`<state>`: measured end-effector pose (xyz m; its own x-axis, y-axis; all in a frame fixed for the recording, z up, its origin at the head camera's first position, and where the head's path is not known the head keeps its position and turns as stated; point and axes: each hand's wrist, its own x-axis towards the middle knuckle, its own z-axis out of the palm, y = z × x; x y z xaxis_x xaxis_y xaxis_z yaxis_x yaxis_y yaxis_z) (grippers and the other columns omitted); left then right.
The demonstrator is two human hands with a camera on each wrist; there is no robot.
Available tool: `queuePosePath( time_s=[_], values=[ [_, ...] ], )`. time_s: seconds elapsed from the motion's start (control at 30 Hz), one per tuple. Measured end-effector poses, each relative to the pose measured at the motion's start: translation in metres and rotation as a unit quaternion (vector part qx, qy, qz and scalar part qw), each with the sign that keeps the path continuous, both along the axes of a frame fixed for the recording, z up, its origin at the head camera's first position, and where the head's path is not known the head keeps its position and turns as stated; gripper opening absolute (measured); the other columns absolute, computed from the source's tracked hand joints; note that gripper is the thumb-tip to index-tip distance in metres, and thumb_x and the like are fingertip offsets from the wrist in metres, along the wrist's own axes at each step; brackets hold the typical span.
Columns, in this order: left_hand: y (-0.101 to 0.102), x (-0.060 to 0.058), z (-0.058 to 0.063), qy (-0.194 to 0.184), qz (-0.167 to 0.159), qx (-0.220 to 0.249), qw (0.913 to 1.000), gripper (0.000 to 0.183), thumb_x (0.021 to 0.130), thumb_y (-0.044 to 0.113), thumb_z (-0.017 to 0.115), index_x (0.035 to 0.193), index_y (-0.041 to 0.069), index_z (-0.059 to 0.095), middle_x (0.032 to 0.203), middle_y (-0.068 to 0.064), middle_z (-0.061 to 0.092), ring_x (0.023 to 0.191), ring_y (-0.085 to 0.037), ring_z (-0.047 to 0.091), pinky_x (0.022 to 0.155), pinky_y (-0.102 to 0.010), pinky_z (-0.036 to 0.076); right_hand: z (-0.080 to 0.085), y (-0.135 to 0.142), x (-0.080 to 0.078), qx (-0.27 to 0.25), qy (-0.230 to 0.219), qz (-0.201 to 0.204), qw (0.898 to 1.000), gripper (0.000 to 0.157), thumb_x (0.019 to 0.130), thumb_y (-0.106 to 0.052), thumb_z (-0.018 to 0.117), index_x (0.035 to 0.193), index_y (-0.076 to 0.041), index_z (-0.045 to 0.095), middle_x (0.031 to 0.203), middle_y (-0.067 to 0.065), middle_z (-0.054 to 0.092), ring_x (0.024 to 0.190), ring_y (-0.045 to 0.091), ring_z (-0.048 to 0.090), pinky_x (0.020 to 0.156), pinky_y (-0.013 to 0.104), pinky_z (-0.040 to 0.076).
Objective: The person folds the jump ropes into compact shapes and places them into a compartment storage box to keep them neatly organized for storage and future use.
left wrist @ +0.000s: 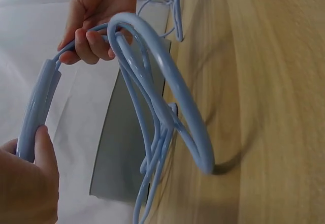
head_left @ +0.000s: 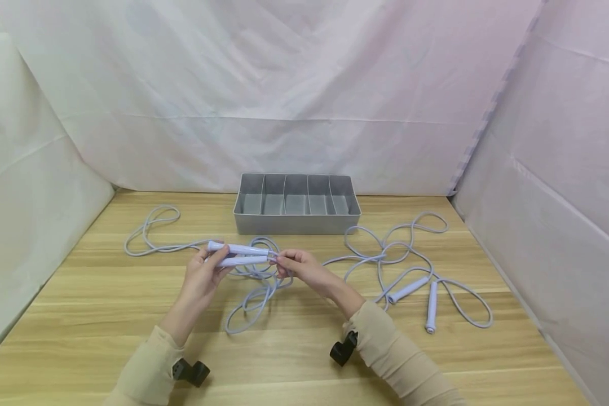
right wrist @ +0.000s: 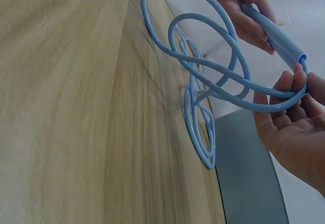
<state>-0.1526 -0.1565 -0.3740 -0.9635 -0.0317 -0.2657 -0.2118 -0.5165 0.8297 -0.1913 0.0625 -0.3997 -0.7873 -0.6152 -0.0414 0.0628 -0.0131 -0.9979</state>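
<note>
My left hand [head_left: 203,276] holds the two pale blue handles [head_left: 241,249] of a jump rope side by side, thumb laid over them. At their cord ends, my right hand [head_left: 307,270] pinches the cord between thumb and fingers. In the left wrist view, loops of blue cord [left wrist: 177,87] hang down from that right hand. Both hands are in front of a grey divided box. In the right wrist view the handles [right wrist: 279,37] slant from the left hand toward the right fingertips.
The grey box [head_left: 296,224] with several compartments stands at the back middle of the wooden table. Another jump rope lies tangled at the right, its two handles [head_left: 432,307] nearest me. Cord [head_left: 152,248] trails in loops to the left. White cloth [head_left: 294,146] encloses the table.
</note>
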Motion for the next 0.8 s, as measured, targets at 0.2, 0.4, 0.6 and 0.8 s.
queuePosePath(
  time_s=[0.2, 0.4, 0.6, 0.8],
  values=[
    [-0.007, 0.005, -0.008, -0.005, -0.046, -0.019, 0.9987, 0.023, 0.092, 0.004, 0.049, 0.112, 0.006, 0.037, 0.098, 0.000, 0.053, 0.087, -0.010, 0.062, 0.086, -0.022, 0.048, 0.001, 0.002, -0.005, 0.013, -0.014, -0.003, 1.000, 0.024, 0.095, -0.011, 0.044, 0.099, 0.012, 0.052, 0.080, -0.003, 0.056, 0.070, 0.007, 0.053, 0.079, 0.023, 0.050],
    [-0.011, 0.009, -0.013, -0.032, -0.069, 0.006, 0.9971, 0.009, 0.092, 0.002, 0.048, 0.097, 0.008, 0.053, 0.099, -0.004, 0.052, 0.086, -0.012, 0.061, 0.086, -0.021, 0.048, 0.003, 0.003, -0.011, 0.034, -0.019, -0.004, 0.999, 0.035, 0.095, -0.013, 0.044, 0.110, 0.019, 0.045, 0.070, -0.004, 0.051, 0.069, 0.007, 0.053, 0.079, 0.025, 0.051],
    [-0.014, 0.012, -0.018, -0.034, -0.104, 0.014, 0.9939, 0.017, 0.092, 0.006, 0.050, 0.085, 0.014, 0.063, 0.093, -0.002, 0.059, 0.085, -0.012, 0.062, 0.083, -0.019, 0.049, 0.010, 0.006, -0.016, 0.043, -0.014, 0.000, 0.999, 0.032, 0.095, -0.012, 0.043, 0.108, 0.017, 0.049, 0.070, -0.002, 0.048, 0.066, 0.007, 0.047, 0.072, 0.023, 0.051],
    [-0.012, 0.015, -0.022, -0.036, -0.125, 0.020, 0.9913, 0.013, 0.092, 0.006, 0.048, 0.088, 0.010, 0.060, 0.089, -0.002, 0.062, 0.081, -0.010, 0.063, 0.080, -0.018, 0.050, 0.017, 0.008, -0.021, 0.059, 0.005, 0.014, 0.998, 0.031, 0.095, -0.013, 0.042, 0.101, 0.017, 0.047, 0.067, -0.002, 0.040, 0.063, 0.009, 0.039, 0.063, 0.020, 0.045]
  ],
)
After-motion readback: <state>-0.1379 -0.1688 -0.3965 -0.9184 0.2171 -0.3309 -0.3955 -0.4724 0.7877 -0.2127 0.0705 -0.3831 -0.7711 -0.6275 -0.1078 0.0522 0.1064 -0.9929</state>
